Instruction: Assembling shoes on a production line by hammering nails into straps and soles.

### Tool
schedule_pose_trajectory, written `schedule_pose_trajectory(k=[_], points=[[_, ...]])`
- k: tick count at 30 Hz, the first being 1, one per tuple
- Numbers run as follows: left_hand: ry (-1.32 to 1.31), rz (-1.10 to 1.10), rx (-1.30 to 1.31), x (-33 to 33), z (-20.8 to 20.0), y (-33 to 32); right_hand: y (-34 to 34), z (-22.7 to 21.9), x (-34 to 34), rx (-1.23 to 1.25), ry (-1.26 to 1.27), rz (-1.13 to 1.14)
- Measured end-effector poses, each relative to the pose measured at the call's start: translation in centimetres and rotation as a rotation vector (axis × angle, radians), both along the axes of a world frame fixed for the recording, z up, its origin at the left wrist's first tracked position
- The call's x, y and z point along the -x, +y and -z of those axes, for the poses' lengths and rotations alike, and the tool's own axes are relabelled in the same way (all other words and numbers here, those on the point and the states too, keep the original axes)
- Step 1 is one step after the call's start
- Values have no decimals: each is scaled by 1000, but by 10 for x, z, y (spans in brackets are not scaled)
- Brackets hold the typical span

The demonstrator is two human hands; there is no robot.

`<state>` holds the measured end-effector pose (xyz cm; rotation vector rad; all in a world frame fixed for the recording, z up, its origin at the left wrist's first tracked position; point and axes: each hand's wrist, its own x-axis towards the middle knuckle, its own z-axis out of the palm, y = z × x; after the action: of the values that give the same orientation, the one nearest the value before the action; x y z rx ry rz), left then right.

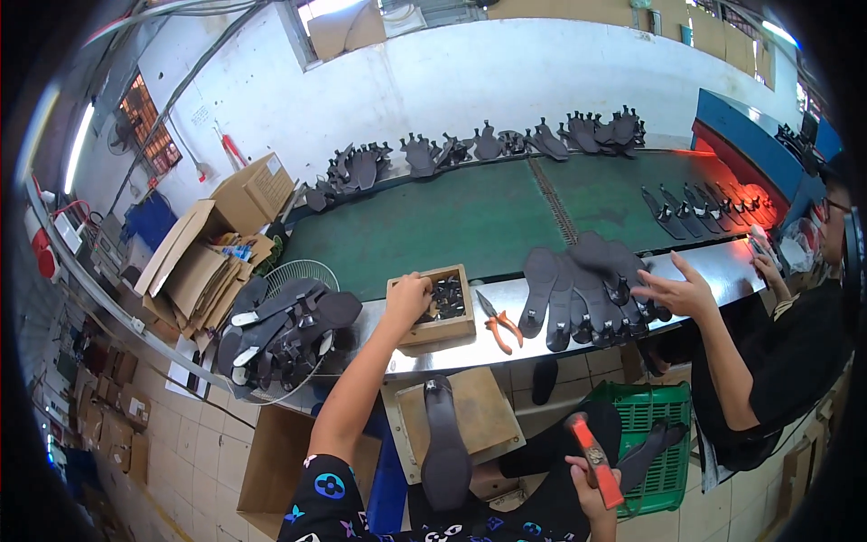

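The left hand (411, 294) hid its own fingertips at the box (440, 332), so whether they gripped anything could not be told; the dark bits (449, 296) inside were too small to make out. The red tool (596, 461) covered part of the right hand (589, 495), whose wrist the lower edge cut off. The right rim cropped the co-worker (768, 388), and the whitish object (759, 239) by their farther hand (770, 275) was too small to identify. Sandals (302, 325) hid most of the basket's (307, 269) inside.
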<state>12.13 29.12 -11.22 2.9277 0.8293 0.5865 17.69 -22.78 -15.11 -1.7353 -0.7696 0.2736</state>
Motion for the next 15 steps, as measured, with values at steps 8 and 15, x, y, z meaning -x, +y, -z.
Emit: schedule_pose_trajectory(k=[8,15], points=[[5,-9,33,-9,2,-8,56,-23,-13,-13,16,-227],[-424,29,192,9,2,-8,111,-52,-7,-243,239,-353]])
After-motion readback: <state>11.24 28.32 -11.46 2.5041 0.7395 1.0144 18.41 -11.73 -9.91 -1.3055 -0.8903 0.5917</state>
